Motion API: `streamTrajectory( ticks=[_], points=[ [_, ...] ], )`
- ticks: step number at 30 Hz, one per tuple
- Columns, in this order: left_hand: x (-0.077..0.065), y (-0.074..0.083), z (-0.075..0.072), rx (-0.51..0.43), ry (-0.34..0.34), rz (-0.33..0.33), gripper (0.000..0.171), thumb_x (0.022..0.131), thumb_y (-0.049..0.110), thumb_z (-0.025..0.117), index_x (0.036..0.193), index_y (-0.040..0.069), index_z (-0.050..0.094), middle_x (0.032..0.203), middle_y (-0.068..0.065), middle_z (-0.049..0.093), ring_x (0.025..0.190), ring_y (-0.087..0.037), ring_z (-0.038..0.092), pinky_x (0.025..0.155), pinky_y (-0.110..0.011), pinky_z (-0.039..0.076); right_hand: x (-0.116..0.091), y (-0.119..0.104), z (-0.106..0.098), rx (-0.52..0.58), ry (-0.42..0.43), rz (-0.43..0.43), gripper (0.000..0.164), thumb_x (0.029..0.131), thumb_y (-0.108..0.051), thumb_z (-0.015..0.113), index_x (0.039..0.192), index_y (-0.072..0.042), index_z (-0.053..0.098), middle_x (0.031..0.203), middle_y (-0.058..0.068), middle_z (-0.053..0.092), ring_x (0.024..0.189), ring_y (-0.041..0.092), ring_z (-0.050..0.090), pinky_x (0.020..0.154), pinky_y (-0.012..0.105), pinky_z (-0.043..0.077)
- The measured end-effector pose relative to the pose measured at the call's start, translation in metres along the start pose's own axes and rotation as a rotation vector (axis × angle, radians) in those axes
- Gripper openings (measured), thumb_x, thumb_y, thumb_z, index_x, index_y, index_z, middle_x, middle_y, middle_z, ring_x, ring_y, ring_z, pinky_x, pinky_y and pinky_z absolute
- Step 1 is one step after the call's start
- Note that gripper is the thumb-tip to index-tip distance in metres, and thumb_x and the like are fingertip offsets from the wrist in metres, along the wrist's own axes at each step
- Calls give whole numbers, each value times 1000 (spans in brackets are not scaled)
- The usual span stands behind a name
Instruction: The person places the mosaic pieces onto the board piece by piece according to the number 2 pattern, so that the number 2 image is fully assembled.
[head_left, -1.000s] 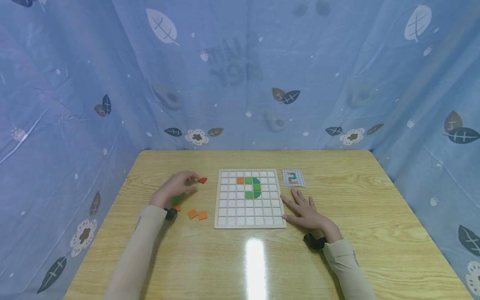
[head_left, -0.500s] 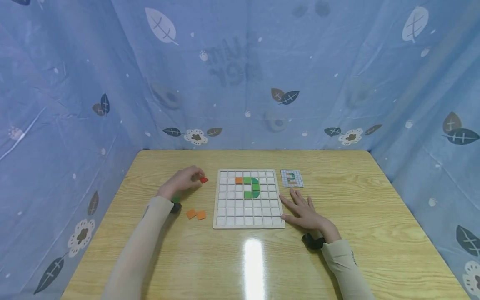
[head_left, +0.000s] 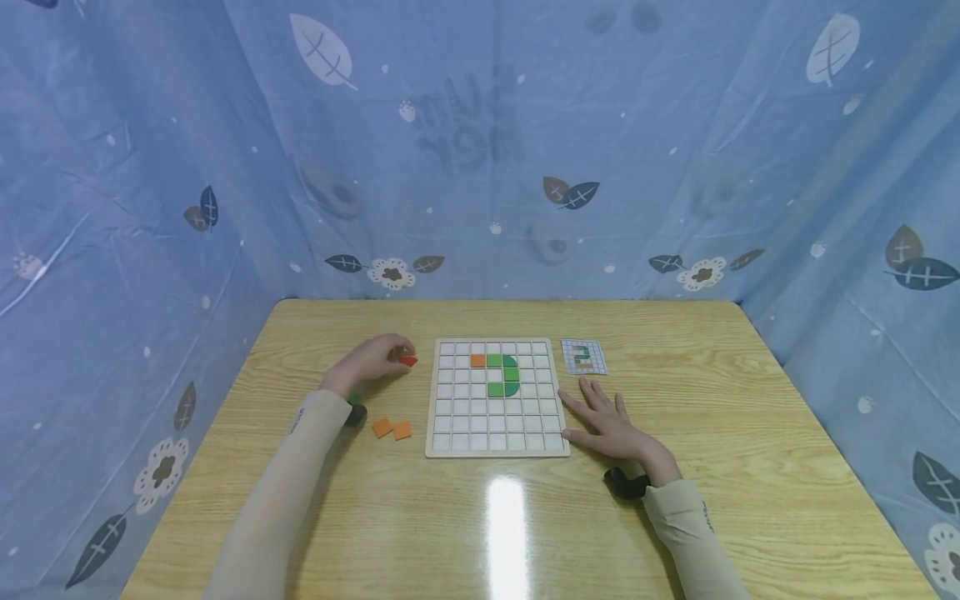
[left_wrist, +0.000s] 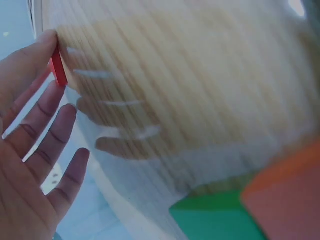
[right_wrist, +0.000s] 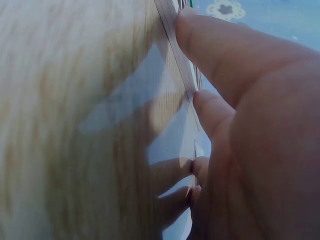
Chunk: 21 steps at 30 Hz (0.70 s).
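Observation:
My left hand (head_left: 372, 358) is at the left of the white grid board (head_left: 450, 447), pinching a small red tile (left_wrist: 58, 68) between thumb and fingertips close over the table. Its other fingers spread loosely in the left wrist view. Fingers partly cover the red tile in the head view. On the board sit an orange square tile (head_left: 477, 361), green square tiles (head_left: 496, 389) and darker green quarter-round tiles (head_left: 512, 389). My right hand (head_left: 611, 429) lies with fingers spread, its thumb and index fingertips at the board's right edge.
Two loose orange tiles (head_left: 402, 430) lie left of the board. Beneath the left wrist are a green tile (left_wrist: 215, 212) and another orange tile (left_wrist: 287, 195). A small pattern card (head_left: 584, 357) lies beyond the right hand. A blue curtain (head_left: 480, 167) surrounds the table.
My left hand has moved right and slightly away from me, and its fingers have closed on the red tile. The right hand has stayed at the board's edge.

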<state>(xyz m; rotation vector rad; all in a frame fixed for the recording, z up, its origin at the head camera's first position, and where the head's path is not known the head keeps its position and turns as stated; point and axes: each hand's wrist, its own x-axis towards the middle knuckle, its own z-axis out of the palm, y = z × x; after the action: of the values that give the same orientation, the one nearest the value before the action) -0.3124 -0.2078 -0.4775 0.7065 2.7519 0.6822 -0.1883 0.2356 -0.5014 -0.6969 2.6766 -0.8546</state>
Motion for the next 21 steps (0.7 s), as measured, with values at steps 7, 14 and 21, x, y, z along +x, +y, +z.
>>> streamTrajectory(
  ticks=[7,14,21],
  points=[
    [-4,2,0,-24,-26,-9,36,83,25,70,115,13,61,109,-5,62,101,-23,56,88,-41,45,0,-1,-1,4,-1,-3,67,92,-40,53,148,-17,24,153,22,0,139,43,-7,101,66,-13],
    [-6,4,0,-41,-64,-34,41,83,29,70,121,19,59,113,-3,61,102,-20,56,89,-41,45,-1,-1,0,9,0,-2,67,92,-38,54,148,-16,24,153,23,0,139,43,-8,101,66,-13],
    [-7,4,0,-42,-64,-20,36,84,25,69,119,18,61,112,-3,62,101,-20,56,88,-40,45,-1,-1,-1,8,0,-2,67,93,-37,54,148,-16,23,153,23,0,139,43,-8,101,66,-13]
  ],
)
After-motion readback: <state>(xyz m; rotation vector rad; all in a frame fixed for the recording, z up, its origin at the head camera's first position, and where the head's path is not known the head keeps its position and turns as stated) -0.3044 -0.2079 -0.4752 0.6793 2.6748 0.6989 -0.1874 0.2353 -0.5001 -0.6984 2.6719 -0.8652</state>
